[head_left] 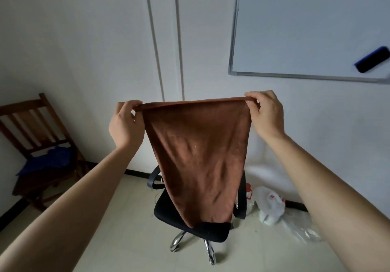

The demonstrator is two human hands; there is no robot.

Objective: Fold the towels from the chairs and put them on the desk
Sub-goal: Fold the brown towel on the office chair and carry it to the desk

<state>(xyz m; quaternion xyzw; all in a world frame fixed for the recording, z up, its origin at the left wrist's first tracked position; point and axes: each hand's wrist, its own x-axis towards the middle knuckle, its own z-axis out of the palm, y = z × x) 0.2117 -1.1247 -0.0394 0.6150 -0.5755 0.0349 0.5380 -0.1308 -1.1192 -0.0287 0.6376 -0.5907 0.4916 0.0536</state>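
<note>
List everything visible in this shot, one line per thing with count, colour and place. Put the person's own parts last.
brown towel: one, brown, held up by its top corners in front of the office chair
blue towel: one, blue, crumpled on the wooden chair seat
wooden chair: one, dark brown, left by the wall
office chair: one, black with chrome legs, centre floor
whiteboard: one, white with grey frame, upper right wall
eraser: one, black and blue, on the whiteboard
plastic bags: a few, white and clear, floor right of the office chair
left hand: one, pinching the towel's left corner
right hand: one, pinching the towel's right corner
</note>
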